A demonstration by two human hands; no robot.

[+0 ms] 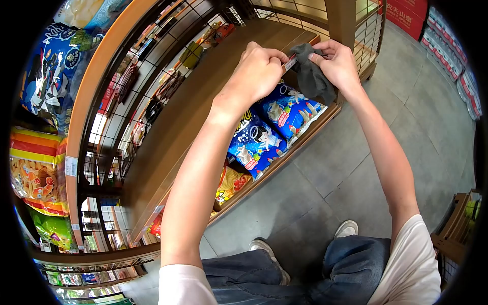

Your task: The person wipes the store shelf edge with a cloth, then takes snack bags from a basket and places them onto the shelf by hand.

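Note:
A dark grey cloth (312,76) hangs from my right hand (335,63), whose thumb and fingers pinch its upper part. My left hand (256,71) is closed at the front edge of a brown shelf (203,96), its fingertips by a small white label (290,63) just left of the cloth. Whether those fingers grip the label or the edge is hidden. Below my hands, blue snack bags (258,145) lie in the lower shelf, with a yellow bag (233,184) beside them.
Wire mesh (366,46) and a post (339,23) stand behind my right hand. Snack bags (38,173) fill a shelf at the left. Packed bottles (450,53) and red boxes (406,18) are at the upper right, a wooden crate (455,223) at the lower right.

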